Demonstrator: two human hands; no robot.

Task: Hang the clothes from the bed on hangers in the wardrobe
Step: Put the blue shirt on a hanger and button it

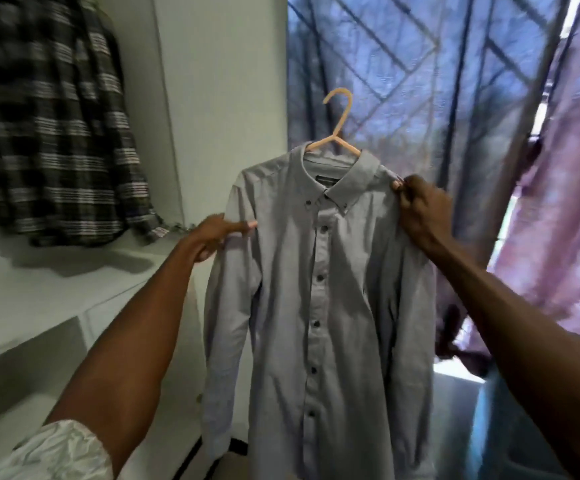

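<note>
The grey shirt [319, 289] is hanging dead centre, its long axis running twelve to six, already sitting on the pale hanger [337, 133], whose hook is poking free at twelve o'clock. The right hand [420, 209] is pinching the shoulder at two o'clock; the left hand [219, 233] is gripping the opposite shoulder at ten. The plaid shirt [56, 133] is hanging at ten o'clock in the wardrobe [212, 98], nearer the left hand, so the hook is probably heading leftward.

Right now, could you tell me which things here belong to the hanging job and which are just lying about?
In the job:
grey shirt
pink hanger
left hand, right hand, both holding the shirt's shoulders
plaid shirt, hanging in the wardrobe

Lying about:
curtain
</note>
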